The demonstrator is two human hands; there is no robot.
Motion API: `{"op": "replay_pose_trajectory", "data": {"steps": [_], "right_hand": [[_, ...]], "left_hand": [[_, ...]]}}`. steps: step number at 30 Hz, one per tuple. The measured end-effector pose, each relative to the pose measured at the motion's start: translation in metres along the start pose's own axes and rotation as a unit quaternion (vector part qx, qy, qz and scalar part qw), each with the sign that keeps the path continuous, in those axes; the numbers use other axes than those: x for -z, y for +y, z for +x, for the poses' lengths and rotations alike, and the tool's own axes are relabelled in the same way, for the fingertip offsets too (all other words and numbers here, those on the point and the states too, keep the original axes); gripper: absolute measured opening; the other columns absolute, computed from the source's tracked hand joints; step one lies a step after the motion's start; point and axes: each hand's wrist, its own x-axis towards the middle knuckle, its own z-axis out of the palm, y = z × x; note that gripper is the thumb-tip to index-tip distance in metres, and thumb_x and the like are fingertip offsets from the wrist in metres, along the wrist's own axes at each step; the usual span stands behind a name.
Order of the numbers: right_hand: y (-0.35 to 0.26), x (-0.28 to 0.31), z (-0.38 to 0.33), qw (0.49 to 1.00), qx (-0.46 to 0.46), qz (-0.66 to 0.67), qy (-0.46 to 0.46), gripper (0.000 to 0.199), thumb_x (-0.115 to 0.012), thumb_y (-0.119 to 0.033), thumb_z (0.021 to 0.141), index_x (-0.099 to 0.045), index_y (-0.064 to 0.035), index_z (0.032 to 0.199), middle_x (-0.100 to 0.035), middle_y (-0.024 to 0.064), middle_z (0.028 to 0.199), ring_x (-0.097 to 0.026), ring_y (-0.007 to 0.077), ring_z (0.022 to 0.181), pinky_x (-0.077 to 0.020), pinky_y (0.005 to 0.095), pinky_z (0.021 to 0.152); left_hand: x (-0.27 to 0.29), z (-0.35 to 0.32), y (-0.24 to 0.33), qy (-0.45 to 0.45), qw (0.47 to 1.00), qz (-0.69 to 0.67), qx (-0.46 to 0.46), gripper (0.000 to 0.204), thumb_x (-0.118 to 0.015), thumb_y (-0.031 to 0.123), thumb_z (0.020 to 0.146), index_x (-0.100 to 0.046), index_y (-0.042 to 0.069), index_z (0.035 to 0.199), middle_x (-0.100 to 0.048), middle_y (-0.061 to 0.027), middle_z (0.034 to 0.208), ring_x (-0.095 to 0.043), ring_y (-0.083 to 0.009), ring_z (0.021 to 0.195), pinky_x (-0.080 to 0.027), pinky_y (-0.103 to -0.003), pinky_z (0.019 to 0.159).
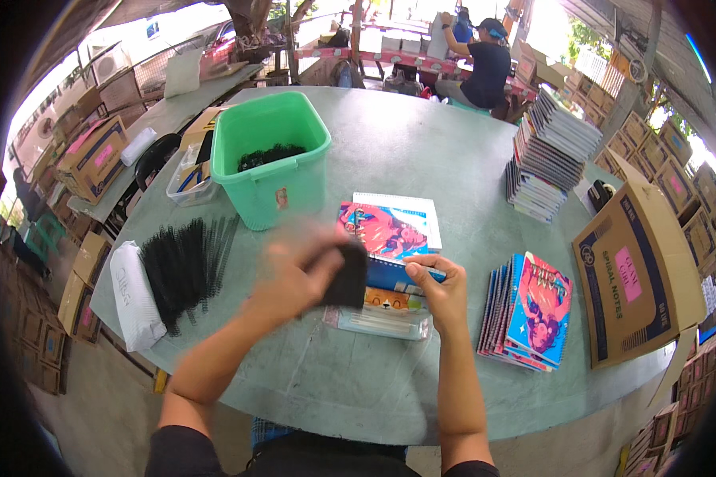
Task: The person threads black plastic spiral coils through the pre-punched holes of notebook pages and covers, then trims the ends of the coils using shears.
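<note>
My left hand [288, 274], smeared by motion, grips a flat black piece [348, 280] whose exact kind I cannot make out. Close beside it, my right hand [444, 292] pinches the edge of a blue-covered spiral notebook [391, 275], which is tilted. Just beyond both hands a notebook with a pink and blue illustrated cover [383, 226] lies on white pages. Under the held notebook show an orange cover with a cartoon animal face [386, 300] and a clear plastic-wrapped pack [378, 323].
A green bin [272, 187] with black coils stands at the far left. Black plastic spirals [187, 266] lie beside a white wrapped roll [135, 298]. At right are stacked notebooks [525, 314], a taller pile [550, 155] and an open carton [636, 270]. Another person [485, 67] sits beyond the table.
</note>
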Motion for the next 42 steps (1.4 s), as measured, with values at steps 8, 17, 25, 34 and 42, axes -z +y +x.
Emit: {"op": "replay_pose_trajectory", "data": {"steps": [8,17,25,34,42], "right_hand": [[0.003,0.002,0.002,0.999,0.002,0.029,-0.041,0.016,-0.072,-0.014,0.079,-0.070,0.0013,0.085,-0.066,0.0034,0.078,-0.057,0.0080,0.073,-0.0450,0.0224,0.069],[-0.001,0.004,-0.003,0.999,0.007,0.010,-0.033,0.019,-0.066,-0.017,0.086,-0.068,0.0010,0.089,-0.066,0.0041,0.081,-0.059,0.0096,0.077,-0.0467,0.0245,0.073],[0.013,0.006,-0.003,0.996,-0.051,0.071,-0.035,0.065,-0.039,-0.055,0.094,-0.065,0.0049,0.093,-0.066,0.0103,0.084,-0.060,0.0139,0.076,-0.0453,0.0242,0.074],[0.000,0.001,-0.005,0.989,-0.114,0.090,-0.016,0.071,-0.037,-0.059,0.093,-0.065,0.0055,0.099,-0.065,0.0088,0.089,-0.058,0.0124,0.080,-0.0433,0.0234,0.075],[0.008,0.020,0.003,0.990,0.022,0.077,-0.115,0.033,-0.053,-0.023,0.094,-0.062,0.0027,0.112,-0.066,0.0107,0.106,-0.057,0.0161,0.104,-0.0398,0.0299,0.095]], "left_hand": [[-0.002,0.001,0.011,0.023,0.992,-0.120,0.024,0.027,-0.067,0.001,0.076,-0.062,0.007,0.101,-0.058,-0.0099,0.090,-0.061,-0.0211,0.083,-0.051,-0.032,0.073],[-0.014,0.015,0.017,0.195,0.971,-0.135,-0.015,0.025,-0.066,0.003,0.074,-0.066,0.011,0.098,-0.056,-0.0099,0.090,-0.060,-0.0233,0.082,-0.050,-0.034,0.074],[-0.035,0.003,0.023,0.025,0.997,0.015,-0.068,0.024,-0.069,0.003,0.073,-0.066,0.009,0.095,-0.056,-0.0098,0.087,-0.059,-0.0235,0.082,-0.049,-0.034,0.076],[-0.048,0.005,0.027,-0.026,0.997,0.041,-0.064,0.027,-0.069,0.002,0.072,-0.065,0.008,0.097,-0.054,-0.0113,0.090,-0.058,-0.0279,0.084,-0.049,-0.034,0.074],[-0.069,-0.022,0.017,-0.197,0.977,0.049,-0.071,0.021,-0.060,0.008,0.079,-0.062,0.010,0.099,-0.050,-0.0145,0.093,-0.058,-0.0319,0.087,-0.048,-0.043,0.071]]}}
